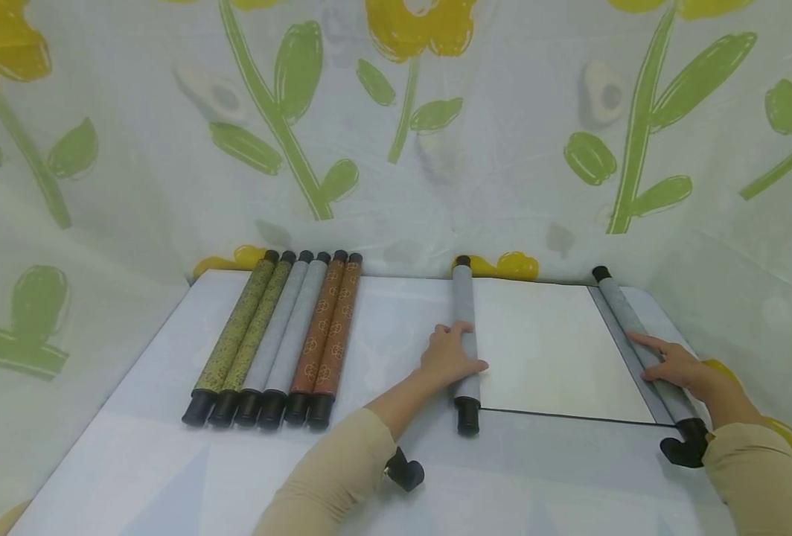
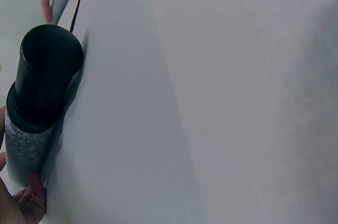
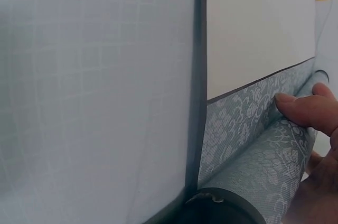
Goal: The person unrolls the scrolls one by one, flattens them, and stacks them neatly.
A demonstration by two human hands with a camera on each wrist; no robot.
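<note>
A hanging scroll lies partly unrolled on the table, its cream paper point(image 1: 550, 350) spread between two grey patterned rolls. My left hand point(image 1: 446, 359) grips the left roll point(image 1: 464, 298), thumb on one side and fingers on the other. In the left wrist view, the black end knob point(image 2: 45, 76) of that roll stands close to the camera. My right hand point(image 1: 680, 366) holds the right roll point(image 1: 620, 305) below its middle. Seen from the right wrist, the thumb point(image 3: 296, 109) lies on the grey brocade, with other fingers behind the roll, partly hidden.
Several rolled scrolls point(image 1: 275, 327) in green, grey and brown lie side by side at the left. A small black piece point(image 1: 406, 470) lies beside the left sleeve. Another black curled piece point(image 1: 680, 452) sits by the right roll's near end. A flowered cloth point(image 1: 503, 186) hangs behind the table.
</note>
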